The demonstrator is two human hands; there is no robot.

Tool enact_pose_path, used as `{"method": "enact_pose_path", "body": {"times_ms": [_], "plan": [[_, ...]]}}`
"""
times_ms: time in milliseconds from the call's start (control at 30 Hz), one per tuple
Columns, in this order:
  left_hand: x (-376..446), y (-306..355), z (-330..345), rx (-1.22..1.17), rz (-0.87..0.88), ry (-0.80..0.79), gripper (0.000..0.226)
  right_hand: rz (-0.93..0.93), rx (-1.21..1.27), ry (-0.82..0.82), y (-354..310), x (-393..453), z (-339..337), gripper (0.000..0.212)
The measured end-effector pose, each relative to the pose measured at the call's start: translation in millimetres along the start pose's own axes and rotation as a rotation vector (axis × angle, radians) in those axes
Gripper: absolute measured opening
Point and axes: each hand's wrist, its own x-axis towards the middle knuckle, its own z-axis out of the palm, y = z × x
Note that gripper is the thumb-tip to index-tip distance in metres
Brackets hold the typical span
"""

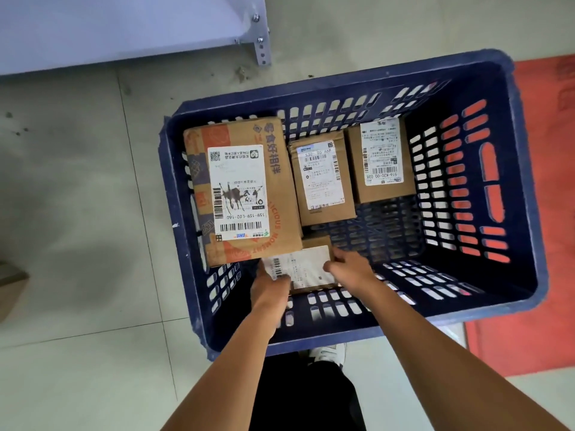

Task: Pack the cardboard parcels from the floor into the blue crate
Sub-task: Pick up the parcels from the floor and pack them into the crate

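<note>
Both hands inside the blue crate [525, 188] on a tiled floor | left hand [270, 287] and right hand [350, 265] grip a small labelled parcel [306, 269] by its ends, near wall | 3 parcels already inside: large printed box [239, 191] left, 2 plain boxes [322, 178] [381, 160] along far wall

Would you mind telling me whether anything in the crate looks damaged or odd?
Only one thing: the shipping label on the large orange-printed cardboard parcel, at the blue plastic crate's left side, has a black ink-like smear.
</note>
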Motion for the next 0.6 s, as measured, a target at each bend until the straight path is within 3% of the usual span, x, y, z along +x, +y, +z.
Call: {"method": "enact_pose_path", "body": {"times_ms": [200, 600], "plan": [[2.9, -4.2, -32.6, 0.012, -0.080, 0.173, 0.043, -0.001, -0.026, -0.073, -16.9, 14.5, 53.7, 0.045], [-4.9, -12.8, -43.8, -0.067, -0.031, 0.132, 0.037, -0.013, -0.013, 0.040, -17.0, 0.4, 61.7, 0.055]]}}
